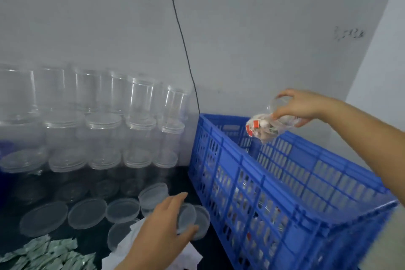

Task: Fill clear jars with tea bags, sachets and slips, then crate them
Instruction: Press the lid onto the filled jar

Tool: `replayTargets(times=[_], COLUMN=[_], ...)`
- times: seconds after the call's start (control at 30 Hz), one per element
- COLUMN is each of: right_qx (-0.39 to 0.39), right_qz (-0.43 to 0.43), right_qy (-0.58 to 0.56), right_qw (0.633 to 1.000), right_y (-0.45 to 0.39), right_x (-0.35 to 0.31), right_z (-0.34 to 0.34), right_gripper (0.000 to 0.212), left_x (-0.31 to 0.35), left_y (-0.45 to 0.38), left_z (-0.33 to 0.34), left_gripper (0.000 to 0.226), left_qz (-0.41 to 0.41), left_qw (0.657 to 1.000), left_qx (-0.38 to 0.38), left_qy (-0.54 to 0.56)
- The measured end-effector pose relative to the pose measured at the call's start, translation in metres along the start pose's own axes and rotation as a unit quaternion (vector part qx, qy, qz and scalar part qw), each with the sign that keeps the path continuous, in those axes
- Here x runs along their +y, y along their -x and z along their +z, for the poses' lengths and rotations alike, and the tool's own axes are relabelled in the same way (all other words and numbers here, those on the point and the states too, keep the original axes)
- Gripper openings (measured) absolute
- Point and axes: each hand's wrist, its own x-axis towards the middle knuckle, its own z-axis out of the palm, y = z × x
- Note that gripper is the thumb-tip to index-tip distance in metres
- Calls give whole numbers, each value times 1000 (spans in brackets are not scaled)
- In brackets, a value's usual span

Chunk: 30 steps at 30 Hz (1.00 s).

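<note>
Right hand (294, 106) grips a filled clear jar (268, 126) by its mouth end, tilted, held above the blue crate (285, 182); I see more filled jars through the crate's slots. Left hand (163, 223) curls round a clear lid (186, 217) low over the dark bench (92, 182), other loose lids (87, 212) beside it. Empty stacked jars (98, 120) stand against the wall, sachets (43, 254) lie at the near left.

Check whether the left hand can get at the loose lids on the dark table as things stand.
Probably yes. The left hand already grips one lid, and the other loose lids lie flat beside it with nothing over them. The crate stands off to their right.
</note>
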Motion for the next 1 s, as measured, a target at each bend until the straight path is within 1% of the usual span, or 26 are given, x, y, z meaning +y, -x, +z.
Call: replayTargets(times=[0.1,0.2,0.33,0.43,0.5,0.57,0.67,0.7,0.77,0.8,0.87,0.93,1.0], right_qx=[-21,-41,-84,-119,-146,-164,-189,-196,-199,-206,-232,-260,-276], right_qz=[37,61,120,149,162,167,170,165,147,137,135,117,86], right_qy=[62,120,134,137,134,127,109,116,166,188,196,234,260], right_qw=[997,990,980,972,967,964,961,960,955,951,943,929,921], right_y=[-43,-67,-83,-90,-95,-100,-106,-106,-105,-104,-103,-101,-99], right_x=[28,51,74,90,99,109,118,119,122,122,123,119,114], right_z=[36,68,105,133,152,169,183,185,187,186,184,179,174], right_gripper=[74,80,92,95,91,82,74,67,52,49,58,67,66], left_x=[-7,-12,-19,-23,-25,-28,-33,-34,-36,-36,-37,-38,-38], left_y=[-17,-32,-45,-54,-58,-61,-63,-64,-64,-64,-62,-61,-57], left_z=[-1,-2,-2,-2,-1,0,0,1,3,4,6,8,7], left_gripper=[74,71,65,61,60,60,59,59,58,58,57,56,55], left_qz=[-4,-9,-4,-7,-7,-8,-7,-7,-6,-6,-4,-6,-13], left_qw=[1000,1000,1000,1000,1000,1000,1000,1000,1000,1000,1000,1000,1000], left_qx=[-13,-6,11,7,2,-1,5,7,11,9,0,-7,-10], left_qy=[5,6,-3,-3,-11,-17,-25,-27,-27,-26,-24,-19,-19])
